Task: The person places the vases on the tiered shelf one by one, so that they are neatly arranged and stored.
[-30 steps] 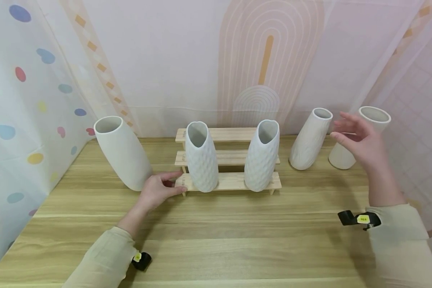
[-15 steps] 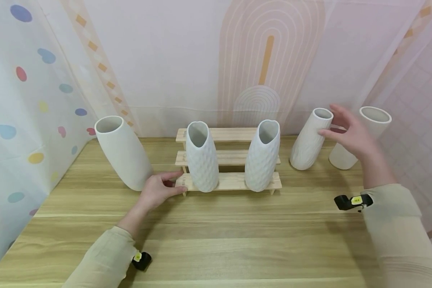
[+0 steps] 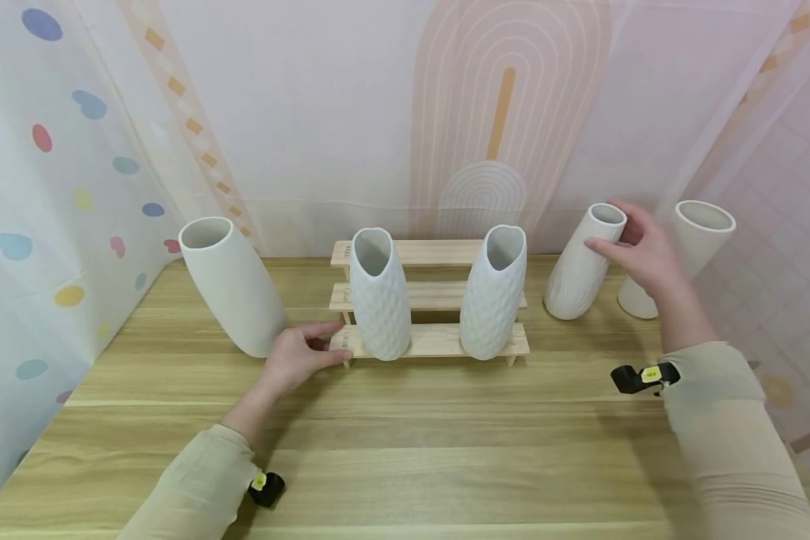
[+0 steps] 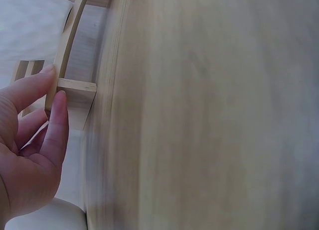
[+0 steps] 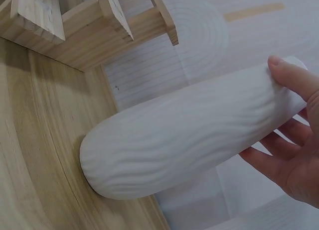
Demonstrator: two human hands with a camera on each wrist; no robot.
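My left hand (image 3: 293,361) pinches the left end of the bottom step of a wooden tiered stand (image 3: 434,340); the left wrist view shows thumb and fingertips at the board's end (image 4: 76,86). Two white dimpled vases, a left one (image 3: 381,307) and a right one (image 3: 491,307), stand upright on that step. On the table to the right stands a slim white vase (image 3: 576,274) with wavy ridges. My right hand (image 3: 650,251) grips it just below the rim, thumb on the near side; the right wrist view shows its base (image 5: 107,165) on the wood.
A tall smooth white vase (image 3: 232,289) stands beside my left hand. Behind my right hand is a wider white vase (image 3: 703,238), partly hidden. The wood-grain table (image 3: 432,442) meets a patterned curtain (image 3: 324,127) at its back, with a dotted curtain (image 3: 47,247) on the left.
My right hand has moved left from in front of the wider vase to the wavy-ridged vase and taken hold of its upper part. My left hand has stayed on the stand.
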